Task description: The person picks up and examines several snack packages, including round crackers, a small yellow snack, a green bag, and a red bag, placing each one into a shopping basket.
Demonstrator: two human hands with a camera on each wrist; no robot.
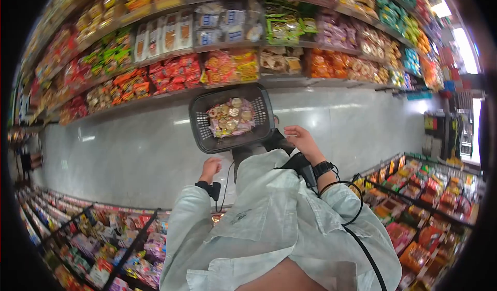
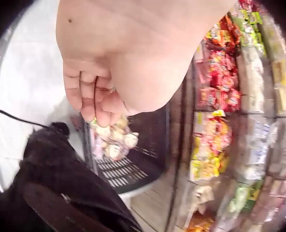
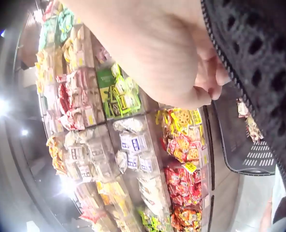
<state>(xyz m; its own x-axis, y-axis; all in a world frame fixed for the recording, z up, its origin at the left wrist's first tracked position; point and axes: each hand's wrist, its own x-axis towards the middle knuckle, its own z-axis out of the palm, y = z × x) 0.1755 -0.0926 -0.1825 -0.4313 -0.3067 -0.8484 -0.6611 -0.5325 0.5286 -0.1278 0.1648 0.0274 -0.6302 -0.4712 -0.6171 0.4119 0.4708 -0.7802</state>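
While the left hand (image 1: 210,169) hangs with fingers loosely bent, gripping nothing, the right hand (image 1: 303,142) is also bare, fingers slightly bent. Dark plastic shopping basket (image 1: 243,91) just ahead, wrapped snack packets (image 1: 232,117) inside; stocked snack shelves (image 1: 228,46) beyond.

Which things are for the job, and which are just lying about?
Looks part of the job:
- basket
- packets inside it
- left hand, empty
- right hand, empty

Probably just there:
- red shelf packets
- floor
- wristband
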